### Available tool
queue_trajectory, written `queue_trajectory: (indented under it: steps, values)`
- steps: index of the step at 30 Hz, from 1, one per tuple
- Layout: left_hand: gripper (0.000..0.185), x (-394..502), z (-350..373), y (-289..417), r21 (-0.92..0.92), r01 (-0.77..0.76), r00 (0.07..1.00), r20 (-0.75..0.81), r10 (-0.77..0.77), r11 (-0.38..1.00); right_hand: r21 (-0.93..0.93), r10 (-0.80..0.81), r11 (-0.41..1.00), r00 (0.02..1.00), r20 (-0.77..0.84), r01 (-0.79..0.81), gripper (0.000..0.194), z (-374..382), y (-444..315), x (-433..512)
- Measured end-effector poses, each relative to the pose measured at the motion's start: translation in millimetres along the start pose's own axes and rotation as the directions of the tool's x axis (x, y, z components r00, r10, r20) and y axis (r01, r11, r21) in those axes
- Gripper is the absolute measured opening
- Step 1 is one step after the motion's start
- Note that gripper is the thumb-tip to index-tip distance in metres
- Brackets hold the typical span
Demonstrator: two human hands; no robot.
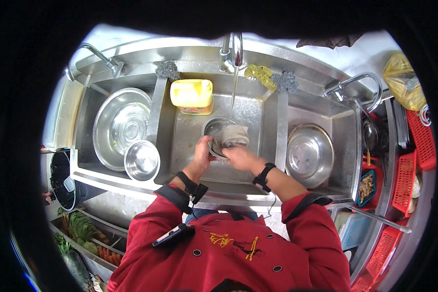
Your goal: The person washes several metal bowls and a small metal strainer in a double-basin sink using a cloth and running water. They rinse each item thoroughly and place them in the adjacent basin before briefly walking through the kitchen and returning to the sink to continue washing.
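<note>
Over the middle basin of a stainless-steel sink (184, 146), my left hand (202, 152) grips the near-left rim of a round metal bowl (213, 126), thumb on the rim. My right hand (241, 157) is closed on a pale cloth (237, 134) that lies across the bowl's right side. The fingertips of that hand are partly hidden by the cloth and the bowl. A stream of water (235, 89) falls from the tap (237, 51) behind the bowl.
A yellow plastic jug (191, 93) stands at the basin's back left. Steel-wool scourers (166, 69) and a yellow-green cloth (260, 76) lie along the back ledge. Metal basins (106, 127) (310, 155) fill the side sinks; a smaller metal bowl (142, 160) straddles the left front edge.
</note>
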State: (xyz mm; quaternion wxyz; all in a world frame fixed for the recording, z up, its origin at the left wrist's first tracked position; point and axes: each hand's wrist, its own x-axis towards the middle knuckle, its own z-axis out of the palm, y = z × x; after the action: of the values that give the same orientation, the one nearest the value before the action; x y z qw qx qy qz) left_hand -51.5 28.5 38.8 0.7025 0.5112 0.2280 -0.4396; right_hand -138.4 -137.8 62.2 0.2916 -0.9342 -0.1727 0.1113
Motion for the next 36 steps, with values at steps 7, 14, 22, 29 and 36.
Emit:
queue_trajectory:
  steps: [7, 14, 22, 29, 36]
  values:
    - [0.049, -13.9, 8.4, 25.0, 0.228, -0.347, 0.932, -0.020, 0.361, 0.910, -0.409, -0.118, 0.910, 0.989, -0.089, 0.071, 0.005, -7.7, 13.1, -9.6]
    - [0.033, -66.5, 14.4, 31.1, 0.653, -0.626, 0.517, 0.757, 0.401, -0.426, -0.009, 0.033, 0.999, 0.979, -0.201, -0.035, 0.021, -19.3, -17.7, -6.0]
    - [0.020, -44.1, -9.4, 13.9, 0.634, -0.541, 0.840, 0.375, 0.392, 0.553, 0.523, 0.517, 0.797, 0.789, -0.333, -0.302, 0.034, -7.4, 12.0, -20.4]
    - [0.024, -34.2, -2.2, -23.7, 0.813, -0.368, 0.829, 0.066, 0.556, 0.452, 0.718, 0.816, 0.547, 0.465, -0.343, -0.430, 0.034, 12.3, 1.9, -17.5]
    - [0.015, -23.4, 25.6, -42.5, 0.829, -0.502, 0.740, 0.263, 0.618, 0.248, 0.535, 0.556, 0.811, 0.598, -0.578, -0.237, 0.032, 29.2, -67.7, -14.0]
